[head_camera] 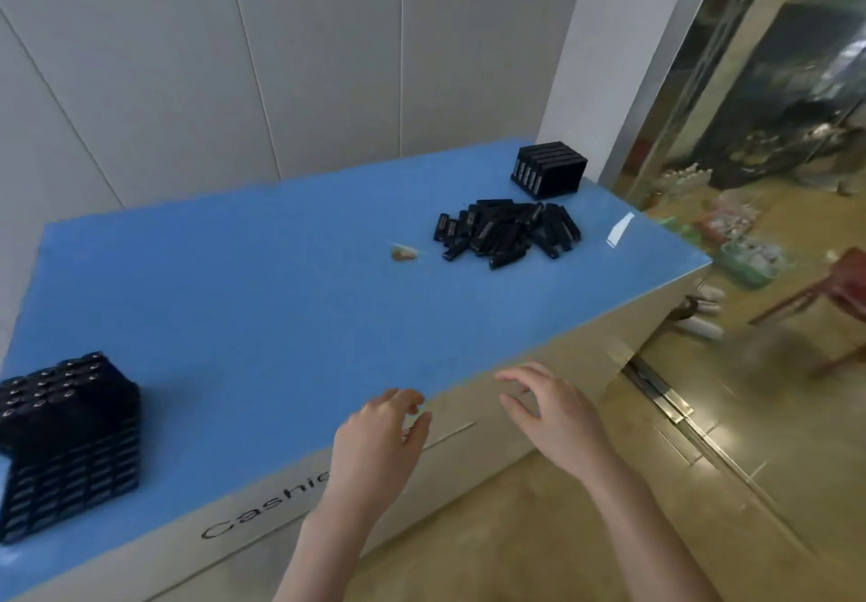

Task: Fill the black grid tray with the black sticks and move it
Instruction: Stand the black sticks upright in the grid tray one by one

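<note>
Black sticks (506,231) lie heaped at one o'clock (grid tray (557,175) just beyond); left hand (375,442) and right hand (557,418) slack, empty.

A shop: the blue-topped counter (290,283) reads "Cashie…" on its front, beside a glass door (773,142)

1. Even, moderately bright indoor light; only faint, soft shadows on the blue table (281,297).
2. A small white glare patch marks the table's far right corner; the glossy floor (703,484) at right shines.
3. Everything is slightly soft; the left hand (375,442), right hand (553,418) and right-side clutter (745,245) smear with blur.
4. Wide-angle distortion curves the wall (328,62) seams at left.
</note>
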Demonstrator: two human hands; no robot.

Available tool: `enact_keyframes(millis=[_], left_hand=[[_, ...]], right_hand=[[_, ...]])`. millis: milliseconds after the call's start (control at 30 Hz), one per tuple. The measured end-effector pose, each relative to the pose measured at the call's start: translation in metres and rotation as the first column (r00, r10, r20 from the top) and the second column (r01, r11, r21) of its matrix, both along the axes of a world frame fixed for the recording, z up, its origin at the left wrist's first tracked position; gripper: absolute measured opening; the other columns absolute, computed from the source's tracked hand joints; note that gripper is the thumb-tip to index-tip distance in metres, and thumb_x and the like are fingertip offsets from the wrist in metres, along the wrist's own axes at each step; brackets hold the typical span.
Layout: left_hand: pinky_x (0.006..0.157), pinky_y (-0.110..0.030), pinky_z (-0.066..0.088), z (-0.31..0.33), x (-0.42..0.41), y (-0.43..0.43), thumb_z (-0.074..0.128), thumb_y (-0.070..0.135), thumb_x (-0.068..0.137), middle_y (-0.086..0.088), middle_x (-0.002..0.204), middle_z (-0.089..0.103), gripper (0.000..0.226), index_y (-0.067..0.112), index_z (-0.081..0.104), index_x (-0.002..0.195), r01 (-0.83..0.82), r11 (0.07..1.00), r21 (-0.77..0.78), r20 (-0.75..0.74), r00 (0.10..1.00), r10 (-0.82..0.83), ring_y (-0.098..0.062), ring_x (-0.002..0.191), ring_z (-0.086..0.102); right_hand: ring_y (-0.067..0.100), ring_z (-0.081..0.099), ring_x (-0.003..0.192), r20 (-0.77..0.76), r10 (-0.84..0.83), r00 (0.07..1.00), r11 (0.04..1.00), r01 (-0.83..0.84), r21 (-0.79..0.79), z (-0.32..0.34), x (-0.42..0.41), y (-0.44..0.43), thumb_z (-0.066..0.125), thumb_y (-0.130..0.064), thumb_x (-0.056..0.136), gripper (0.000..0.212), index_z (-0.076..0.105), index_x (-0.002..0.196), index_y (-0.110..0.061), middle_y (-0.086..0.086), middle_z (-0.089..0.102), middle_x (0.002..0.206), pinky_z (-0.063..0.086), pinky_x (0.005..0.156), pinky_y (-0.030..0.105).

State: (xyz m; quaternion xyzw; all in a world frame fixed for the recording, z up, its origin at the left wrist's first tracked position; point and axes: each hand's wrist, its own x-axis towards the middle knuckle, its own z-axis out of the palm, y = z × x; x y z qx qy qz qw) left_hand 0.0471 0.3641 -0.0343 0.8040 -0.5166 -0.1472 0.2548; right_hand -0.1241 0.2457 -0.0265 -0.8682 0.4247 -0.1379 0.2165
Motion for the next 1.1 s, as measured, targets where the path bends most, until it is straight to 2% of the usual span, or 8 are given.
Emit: enact_keyframes(millis=[133,333,500,700,833,1000,1100], left_hand=[[0.081,-0.024,0.045,0.002,-0.037,-0.037,0.043,0.041,0.094,0.018,0.112,0.058,0.027,0.030,0.054,0.116,0.047,0.999,0.010,-0.004,0.999,-0.047,-0.007,0.102,0.056],[0.081,-0.022,0.044,0.006,-0.054,-0.108,0.042,0.040,0.095,0.017,0.117,0.055,0.031,0.028,0.051,0.122,0.051,0.999,-0.002,0.022,0.998,-0.051,-0.005,0.105,0.054],[0.079,-0.021,0.043,0.000,-0.053,-0.175,0.043,0.039,0.095,0.016,0.117,0.056,0.031,0.027,0.051,0.123,0.018,1.000,-0.007,0.015,1.000,-0.018,-0.005,0.106,0.053],[0.079,-0.022,0.043,-0.002,-0.042,-0.254,0.045,0.037,0.095,0.014,0.121,0.054,0.033,0.025,0.048,0.126,-0.061,0.998,-0.004,-0.003,0.998,0.061,-0.007,0.110,0.052],[0.080,-0.026,0.043,-0.003,-0.033,-0.295,0.047,0.034,0.094,0.006,0.124,0.055,0.035,0.020,0.049,0.126,-0.137,0.990,-0.010,0.004,0.991,0.137,-0.013,0.114,0.051],[0.081,-0.029,0.044,-0.006,-0.022,-0.317,0.051,0.032,0.092,0.004,0.126,0.052,0.044,0.016,0.042,0.132,-0.245,0.969,-0.030,0.013,0.969,0.245,-0.016,0.119,0.046],[0.081,-0.031,0.044,-0.013,-0.017,-0.332,0.056,0.028,0.090,-0.002,0.125,0.052,0.047,0.010,0.043,0.131,-0.303,0.952,-0.035,0.060,0.951,0.305,-0.022,0.117,0.045]], right_hand=[[0.004,0.055,0.096,0.009,-0.029,1.000,1.000,0.029,0.009,0.010,-0.039,-0.038,0.051,-0.031,0.091,0.023,0.058,0.113,-0.031,-0.022,0.052,0.105,0.047,0.075,0.028],[-0.003,0.053,0.096,0.035,-0.062,0.997,0.998,0.062,0.024,0.010,-0.066,-0.098,0.050,-0.031,0.092,0.023,0.056,0.114,-0.030,-0.025,0.049,0.106,0.040,0.066,0.013],[0.001,0.051,0.105,0.034,-0.073,0.997,0.997,0.072,0.041,0.004,-0.064,-0.169,0.050,-0.030,0.092,0.027,0.054,0.119,-0.028,-0.019,0.053,0.114,0.045,0.081,0.022],[0.011,0.047,0.117,0.004,-0.125,0.992,0.989,0.124,0.081,-0.001,-0.046,-0.265,0.050,-0.030,0.092,0.040,0.043,0.131,-0.020,-0.007,0.051,0.125,0.042,0.093,0.028],[0.017,0.035,0.129,-0.032,-0.157,0.987,0.983,0.159,0.090,-0.004,-0.023,-0.320,0.049,-0.034,0.093,0.056,0.028,0.141,-0.013,0.002,0.039,0.139,0.035,0.100,0.031],[0.024,0.014,0.141,-0.030,-0.173,0.984,0.971,0.175,0.162,-0.014,0.007,-0.365,0.049,-0.031,0.094,0.074,0.004,0.146,-0.005,0.009,0.013,0.154,0.020,0.112,0.034],[0.025,0.019,0.139,-0.099,-0.146,0.984,0.977,0.159,0.142,-0.024,0.018,-0.383,0.050,-0.028,0.093,0.074,0.005,0.145,-0.003,0.012,0.019,0.152,0.024,0.110,0.033]])
